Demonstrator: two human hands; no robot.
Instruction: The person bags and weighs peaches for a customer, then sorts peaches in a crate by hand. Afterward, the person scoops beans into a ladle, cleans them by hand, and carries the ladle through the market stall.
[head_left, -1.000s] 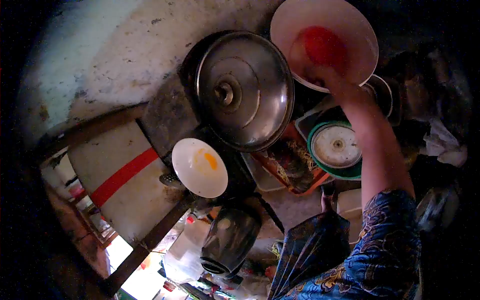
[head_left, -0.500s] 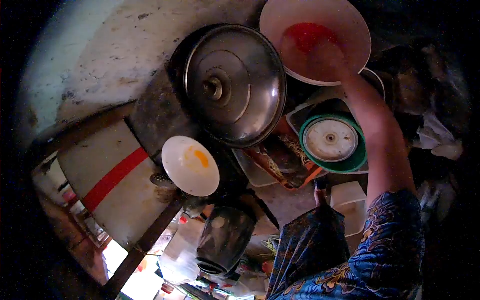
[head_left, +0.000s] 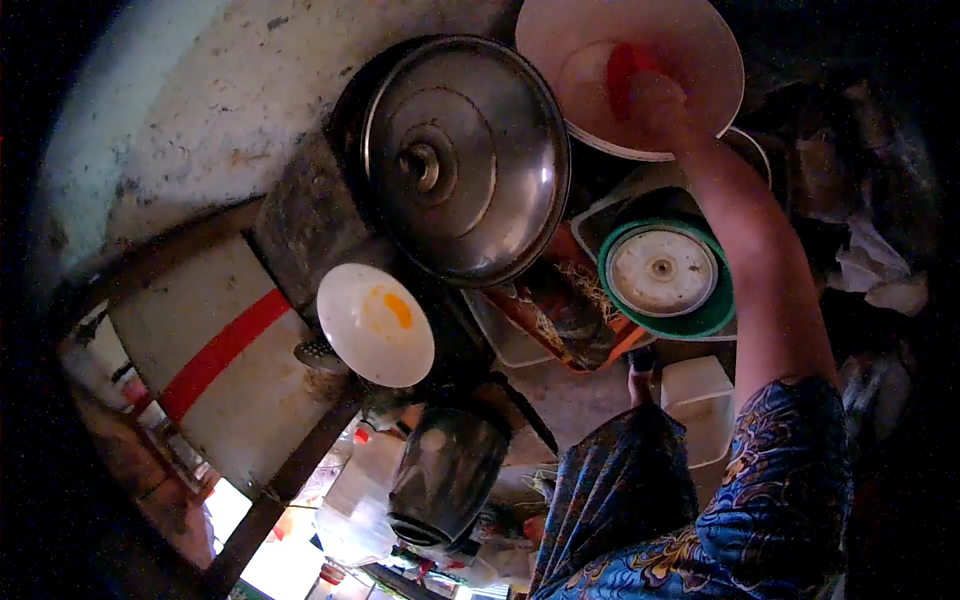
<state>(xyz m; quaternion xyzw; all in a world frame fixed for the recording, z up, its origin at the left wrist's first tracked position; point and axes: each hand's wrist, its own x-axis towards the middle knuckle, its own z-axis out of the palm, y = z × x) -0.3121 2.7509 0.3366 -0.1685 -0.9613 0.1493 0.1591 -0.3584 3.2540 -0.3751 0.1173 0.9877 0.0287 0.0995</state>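
My right hand (head_left: 655, 100) reaches down inside a large white bucket (head_left: 560, 95) at the top of the view. Its fingers are closed on a red scoop-like thing (head_left: 625, 75), partly covered by the hand and dim in the shade. What lies at the bottom of the bucket is hard to make out. Left of the bucket is a big metal lid with a round knob (head_left: 510, 190). Below my forearm sits a green tub (head_left: 722, 312) with a round, pale disc (head_left: 645, 270) in its top. My left hand is out of view.
A white bowl with an orange-yellow patch (head_left: 360, 345) rests left of centre, beside a pale board with a red stripe (head_left: 240, 350). An orange-edged crate with straw (head_left: 570, 330), a dark ribbed container (head_left: 445, 480) and a whitish box (head_left: 697, 400) stand lower down.
Inside the bucket, the red scoop-like thing has turned and now looks narrower, with my right hand still at it. The view has shifted slightly.
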